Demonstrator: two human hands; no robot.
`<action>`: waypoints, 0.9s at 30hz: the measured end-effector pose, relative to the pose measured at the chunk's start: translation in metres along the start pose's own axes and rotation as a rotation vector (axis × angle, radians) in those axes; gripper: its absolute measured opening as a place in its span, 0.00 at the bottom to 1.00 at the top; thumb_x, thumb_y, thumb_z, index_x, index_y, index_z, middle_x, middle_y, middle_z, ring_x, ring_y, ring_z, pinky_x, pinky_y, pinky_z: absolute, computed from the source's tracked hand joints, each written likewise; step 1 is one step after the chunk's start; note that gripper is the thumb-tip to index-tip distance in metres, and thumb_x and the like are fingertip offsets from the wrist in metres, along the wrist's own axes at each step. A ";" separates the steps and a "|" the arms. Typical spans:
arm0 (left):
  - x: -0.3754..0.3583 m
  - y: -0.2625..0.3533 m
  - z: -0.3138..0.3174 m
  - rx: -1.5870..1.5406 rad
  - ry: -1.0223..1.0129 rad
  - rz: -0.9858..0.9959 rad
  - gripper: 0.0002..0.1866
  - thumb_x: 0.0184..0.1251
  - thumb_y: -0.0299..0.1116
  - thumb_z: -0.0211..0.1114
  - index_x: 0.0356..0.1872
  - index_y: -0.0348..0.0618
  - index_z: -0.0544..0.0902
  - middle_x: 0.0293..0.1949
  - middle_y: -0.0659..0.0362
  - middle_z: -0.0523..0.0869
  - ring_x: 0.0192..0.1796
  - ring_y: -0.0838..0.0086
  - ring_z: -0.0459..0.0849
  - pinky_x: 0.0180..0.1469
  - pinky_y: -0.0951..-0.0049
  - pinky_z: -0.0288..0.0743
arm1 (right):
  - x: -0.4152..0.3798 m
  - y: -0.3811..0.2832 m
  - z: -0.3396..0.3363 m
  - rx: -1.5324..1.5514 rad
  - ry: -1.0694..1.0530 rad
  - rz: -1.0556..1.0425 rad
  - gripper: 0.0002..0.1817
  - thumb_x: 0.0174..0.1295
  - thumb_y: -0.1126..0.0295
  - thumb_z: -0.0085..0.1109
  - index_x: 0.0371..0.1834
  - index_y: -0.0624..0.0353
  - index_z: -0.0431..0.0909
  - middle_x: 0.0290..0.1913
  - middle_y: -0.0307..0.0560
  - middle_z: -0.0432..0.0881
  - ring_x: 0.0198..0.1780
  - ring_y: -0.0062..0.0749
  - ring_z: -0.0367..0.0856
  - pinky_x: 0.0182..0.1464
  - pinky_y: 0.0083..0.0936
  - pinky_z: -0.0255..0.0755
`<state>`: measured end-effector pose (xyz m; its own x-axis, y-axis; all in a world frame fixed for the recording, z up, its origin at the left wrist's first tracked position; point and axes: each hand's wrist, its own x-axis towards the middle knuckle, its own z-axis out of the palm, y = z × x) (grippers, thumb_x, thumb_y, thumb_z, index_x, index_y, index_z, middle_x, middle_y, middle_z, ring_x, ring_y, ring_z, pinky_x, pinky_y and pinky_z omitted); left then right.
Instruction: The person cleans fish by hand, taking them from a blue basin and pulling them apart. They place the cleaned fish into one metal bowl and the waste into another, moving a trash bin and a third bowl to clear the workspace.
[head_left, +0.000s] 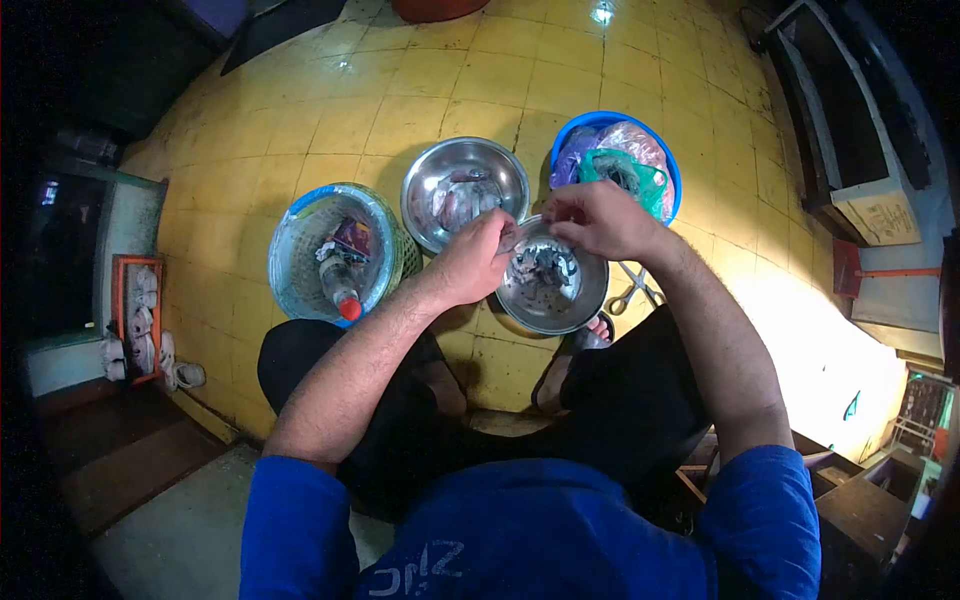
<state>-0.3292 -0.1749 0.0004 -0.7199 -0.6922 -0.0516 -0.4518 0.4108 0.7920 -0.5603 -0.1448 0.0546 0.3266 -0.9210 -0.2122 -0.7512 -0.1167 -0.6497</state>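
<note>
My left hand (474, 258) is closed over the left rim of a metal bowl, its fingertips around something small and greyish that I cannot make out. Above the same bowl's far right side, my right hand (606, 226) has its fingers pinched together; what is between them is hidden. That near metal bowl (532, 318) holds dark and pale wet scraps (548, 272). Behind it, to the left, stands a second metal bowl (418, 190) with several silvery pieces, which look like small fish (470, 203), in it.
A lined basket (285, 255) at left holds a clear red-capped bottle (338, 285) and wrappers. A blue basin (677, 185) with plastic bags stands at far right. Scissors (630, 290) lie beside the near bowl on yellow floor tiles (440, 95). Shoes fill a rack (122, 300) at left.
</note>
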 end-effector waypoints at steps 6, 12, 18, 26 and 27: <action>0.005 0.019 -0.013 -0.050 -0.257 -0.119 0.18 0.66 0.28 0.62 0.55 0.35 0.73 0.49 0.43 0.82 0.55 0.55 0.81 0.57 0.59 0.74 | 0.008 -0.021 0.021 0.199 0.227 -0.373 0.09 0.55 0.77 0.64 0.40 0.61 0.83 0.35 0.49 0.84 0.39 0.42 0.84 0.42 0.33 0.78; 0.001 0.006 -0.008 -0.306 -0.362 -0.112 0.14 0.69 0.31 0.62 0.51 0.37 0.76 0.36 0.57 0.83 0.36 0.74 0.81 0.39 0.68 0.75 | 0.008 -0.022 0.020 -0.005 0.127 -0.478 0.10 0.53 0.74 0.65 0.39 0.60 0.82 0.35 0.51 0.82 0.40 0.48 0.82 0.42 0.39 0.77; -0.002 0.017 -0.016 -0.513 -0.486 -0.233 0.08 0.68 0.30 0.62 0.44 0.39 0.76 0.24 0.66 0.75 0.24 0.83 0.72 0.25 0.77 0.66 | 0.006 -0.027 0.022 -0.087 0.086 -0.440 0.10 0.53 0.70 0.64 0.35 0.62 0.79 0.34 0.53 0.81 0.40 0.51 0.83 0.43 0.41 0.77; -0.001 0.011 -0.010 -0.587 -0.511 -0.261 0.09 0.72 0.34 0.62 0.43 0.40 0.78 0.29 0.66 0.77 0.26 0.84 0.73 0.27 0.79 0.67 | 0.008 -0.025 0.015 -0.140 0.139 -0.375 0.07 0.51 0.71 0.62 0.31 0.61 0.79 0.31 0.54 0.82 0.37 0.52 0.83 0.40 0.41 0.78; -0.001 0.012 -0.012 -0.617 -0.508 -0.253 0.09 0.72 0.35 0.61 0.45 0.40 0.78 0.30 0.66 0.77 0.27 0.85 0.72 0.28 0.80 0.67 | 0.008 -0.025 0.011 -0.116 0.160 -0.338 0.07 0.51 0.71 0.61 0.31 0.62 0.80 0.31 0.55 0.83 0.36 0.51 0.84 0.40 0.40 0.78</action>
<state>-0.3278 -0.1758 0.0173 -0.8521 -0.3075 -0.4236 -0.3687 -0.2217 0.9027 -0.5326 -0.1452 0.0609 0.4800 -0.8687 0.1222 -0.6794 -0.4563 -0.5747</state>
